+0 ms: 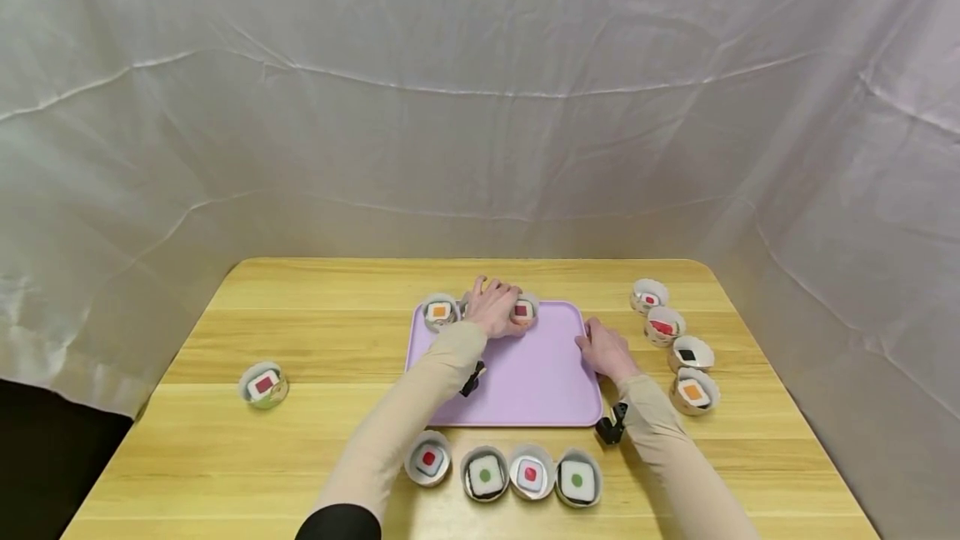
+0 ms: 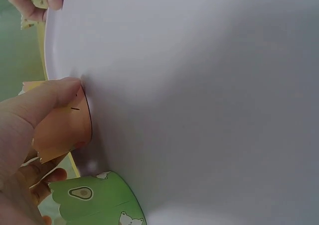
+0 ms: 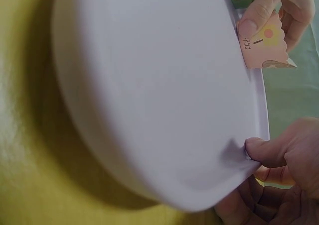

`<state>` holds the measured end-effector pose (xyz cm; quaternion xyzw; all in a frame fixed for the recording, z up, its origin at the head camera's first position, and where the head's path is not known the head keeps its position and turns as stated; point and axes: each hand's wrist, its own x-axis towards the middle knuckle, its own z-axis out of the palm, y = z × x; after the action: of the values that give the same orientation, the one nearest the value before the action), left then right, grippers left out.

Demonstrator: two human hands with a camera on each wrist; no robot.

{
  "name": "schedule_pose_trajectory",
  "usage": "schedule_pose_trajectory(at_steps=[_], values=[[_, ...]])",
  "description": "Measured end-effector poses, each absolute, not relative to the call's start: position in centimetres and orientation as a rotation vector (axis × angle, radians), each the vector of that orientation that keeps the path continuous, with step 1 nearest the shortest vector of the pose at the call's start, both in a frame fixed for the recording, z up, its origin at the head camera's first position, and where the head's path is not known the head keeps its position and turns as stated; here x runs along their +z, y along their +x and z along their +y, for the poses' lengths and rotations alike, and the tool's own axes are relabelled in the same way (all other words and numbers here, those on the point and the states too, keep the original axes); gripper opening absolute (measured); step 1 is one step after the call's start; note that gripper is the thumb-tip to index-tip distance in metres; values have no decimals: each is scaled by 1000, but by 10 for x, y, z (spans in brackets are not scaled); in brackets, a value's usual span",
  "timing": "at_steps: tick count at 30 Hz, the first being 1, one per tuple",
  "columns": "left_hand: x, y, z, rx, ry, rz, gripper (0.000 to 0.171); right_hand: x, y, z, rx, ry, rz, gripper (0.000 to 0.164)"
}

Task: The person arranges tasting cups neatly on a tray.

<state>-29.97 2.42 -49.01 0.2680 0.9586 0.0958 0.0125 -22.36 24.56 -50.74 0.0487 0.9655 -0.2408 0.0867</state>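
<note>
A lilac tray (image 1: 532, 382) lies on the wooden table. At its far edge my left hand (image 1: 493, 309) holds a pink-orange paper cup (image 2: 65, 125), thumb on the near side and fingers behind. Inside that cup sits a white square piece with a dark red centre (image 1: 522, 310). A green paper cup (image 2: 99, 200) with an avocado print stands beside it, mostly hidden by the hand in the head view. Farther left on the tray is a cup with an orange-centred piece (image 1: 440, 312). My right hand (image 1: 606, 350) grips the tray's right rim, thumb on top, fingers underneath.
Several filled cups (image 1: 693, 391) line the table's right side. More stand in a row before the tray, among them a cup with a green-dotted piece (image 1: 485, 474). One cup (image 1: 263, 384) stands alone at left. Pale cloth (image 1: 480, 148) hangs behind the table.
</note>
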Motion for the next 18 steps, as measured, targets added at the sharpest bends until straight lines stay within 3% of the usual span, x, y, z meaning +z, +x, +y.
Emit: schedule_pose_trajectory(at_steps=[18], values=[[-481,-293,27,249,776,2963,70,-504,-224,245,-689,113,2921,24]])
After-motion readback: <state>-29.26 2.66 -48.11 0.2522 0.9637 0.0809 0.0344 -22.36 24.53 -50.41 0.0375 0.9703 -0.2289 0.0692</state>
